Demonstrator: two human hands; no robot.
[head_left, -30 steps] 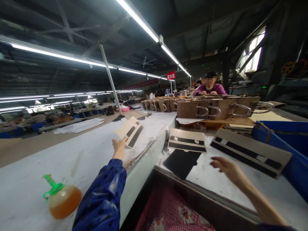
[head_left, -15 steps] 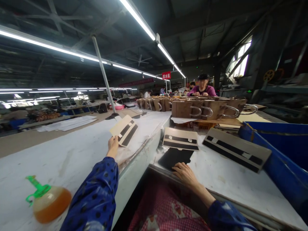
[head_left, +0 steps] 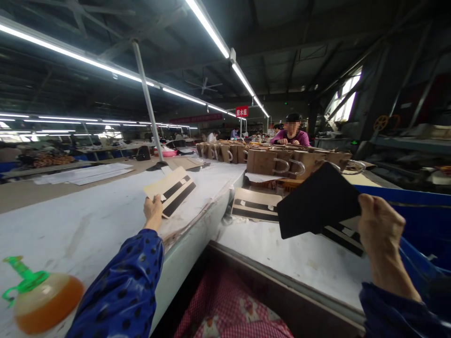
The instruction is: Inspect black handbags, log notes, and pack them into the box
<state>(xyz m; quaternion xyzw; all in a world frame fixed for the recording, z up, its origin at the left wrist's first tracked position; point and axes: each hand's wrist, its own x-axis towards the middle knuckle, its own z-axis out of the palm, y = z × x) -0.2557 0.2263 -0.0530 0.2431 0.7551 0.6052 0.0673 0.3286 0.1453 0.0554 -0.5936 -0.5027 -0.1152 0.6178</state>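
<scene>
My left hand [head_left: 153,212] is closed on the near edge of a beige panel [head_left: 160,186] with two black strips and a small white tab, tilted above the left table. My right hand [head_left: 382,230] grips the right edge of a plain black panel [head_left: 317,202], raised over the right table. Left of that black panel lies a second beige panel [head_left: 243,193] with black strips, partly covered by it. A third striped panel [head_left: 343,237] shows below the black one, mostly hidden.
A bottle of orange liquid [head_left: 47,305] with a green spout stands on the left table's white paper [head_left: 105,225]. Brown bags [head_left: 260,162] with clear handles line the back. A blue bin [head_left: 419,211] is at the right. A co-worker [head_left: 292,134] sits beyond the bags.
My right hand has lifted the black panel off the right table and carried it up and to the right. My left hand still holds its beige panel. The view has shifted slightly.
</scene>
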